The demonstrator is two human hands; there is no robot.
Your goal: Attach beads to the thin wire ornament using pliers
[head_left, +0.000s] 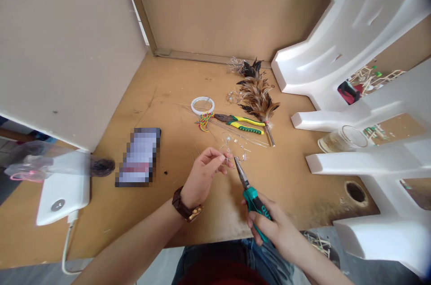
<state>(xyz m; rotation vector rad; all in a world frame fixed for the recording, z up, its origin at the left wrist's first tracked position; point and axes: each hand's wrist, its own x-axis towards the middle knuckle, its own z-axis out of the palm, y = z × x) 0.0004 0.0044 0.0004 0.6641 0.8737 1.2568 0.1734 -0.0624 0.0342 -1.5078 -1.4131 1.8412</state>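
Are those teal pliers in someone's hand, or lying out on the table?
In hand: the right hand grips the teal pliers by the handles, with their tips near the left hand.

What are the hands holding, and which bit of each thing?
The right hand holds teal-handled pliers by the handles. The left hand pinches a thin strand between thumb and finger; which part is too small to tell.

Green-and-black needle-nose pliers (252, 195) slant forward, their tips just beside a curved strand of small shiny beads (244, 158).
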